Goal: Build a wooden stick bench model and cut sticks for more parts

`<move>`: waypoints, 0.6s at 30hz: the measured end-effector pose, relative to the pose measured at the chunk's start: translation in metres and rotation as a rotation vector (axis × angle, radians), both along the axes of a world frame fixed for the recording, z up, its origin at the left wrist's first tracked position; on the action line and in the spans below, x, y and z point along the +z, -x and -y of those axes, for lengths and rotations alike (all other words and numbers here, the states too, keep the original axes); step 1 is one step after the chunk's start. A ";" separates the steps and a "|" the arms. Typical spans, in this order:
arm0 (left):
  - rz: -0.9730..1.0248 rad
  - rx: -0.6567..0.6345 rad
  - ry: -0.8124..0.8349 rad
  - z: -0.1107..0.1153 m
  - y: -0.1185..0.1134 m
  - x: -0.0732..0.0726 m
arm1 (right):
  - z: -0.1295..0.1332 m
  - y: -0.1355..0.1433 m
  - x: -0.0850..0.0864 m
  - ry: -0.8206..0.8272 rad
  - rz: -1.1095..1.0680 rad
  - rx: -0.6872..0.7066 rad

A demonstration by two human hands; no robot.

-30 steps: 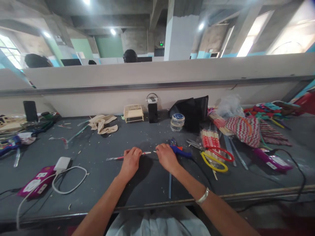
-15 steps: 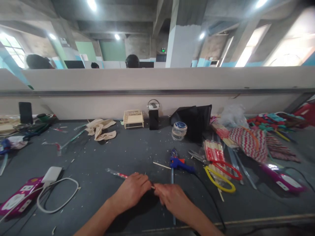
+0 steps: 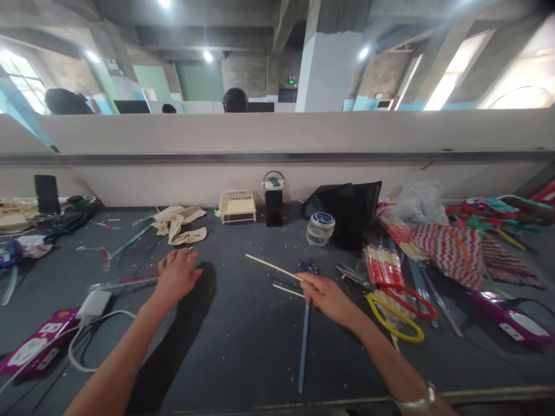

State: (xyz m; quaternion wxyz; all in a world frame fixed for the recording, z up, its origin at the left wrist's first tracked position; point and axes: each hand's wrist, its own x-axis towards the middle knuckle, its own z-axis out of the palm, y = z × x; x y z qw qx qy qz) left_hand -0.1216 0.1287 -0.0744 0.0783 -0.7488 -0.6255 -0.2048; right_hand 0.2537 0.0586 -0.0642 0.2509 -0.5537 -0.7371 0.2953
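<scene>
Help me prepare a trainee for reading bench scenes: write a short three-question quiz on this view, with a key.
1. Which of the person's hands holds a thin wooden stick?
2. True or false: in the picture, the clear jar stands to the right of the crumpled beige cloth.
3. What colour is the jar's lid? A) green B) blue C) yellow

Key: 1. the right hand; 2. true; 3. B.

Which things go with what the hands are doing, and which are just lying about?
Seems part of the job:
long stick, pinched in the right hand
red-and-clear wrapper, by the left hand
short stick, near the right hand

Seems just lying about:
jar with blue lid
beige cloth
striped knitted piece
</scene>
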 end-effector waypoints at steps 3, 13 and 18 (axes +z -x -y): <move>0.554 -0.262 0.159 0.000 -0.046 0.004 | -0.018 0.017 -0.004 -0.015 0.016 0.045; 1.168 -0.327 0.480 0.002 -0.090 -0.008 | -0.048 0.015 -0.001 -0.256 0.028 0.046; 1.145 -0.287 0.461 0.005 -0.086 -0.027 | -0.052 0.021 -0.020 -0.292 0.022 -0.006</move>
